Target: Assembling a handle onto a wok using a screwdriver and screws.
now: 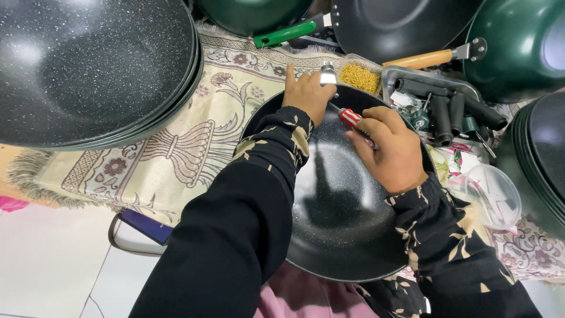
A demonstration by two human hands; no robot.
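Observation:
A black speckled wok (338,206) rests on my lap and the patterned cloth. My left hand (306,94) presses on the wok's far rim, beside a silver metal bracket (328,73) at the rim. My right hand (391,147) is closed around a screwdriver with a red handle (350,116), its shaft pointing toward the bracket. Both arms wear black sleeves with a pale leaf print.
A stack of black speckled woks (88,65) fills the upper left. Green woks (518,41) and a dark pan (400,23) lie at the top, with a green handle (285,33) and a wooden handle (419,59). A tray of small brass screws (360,76), black handles (447,103) and a clear plastic bowl (494,194) sit right.

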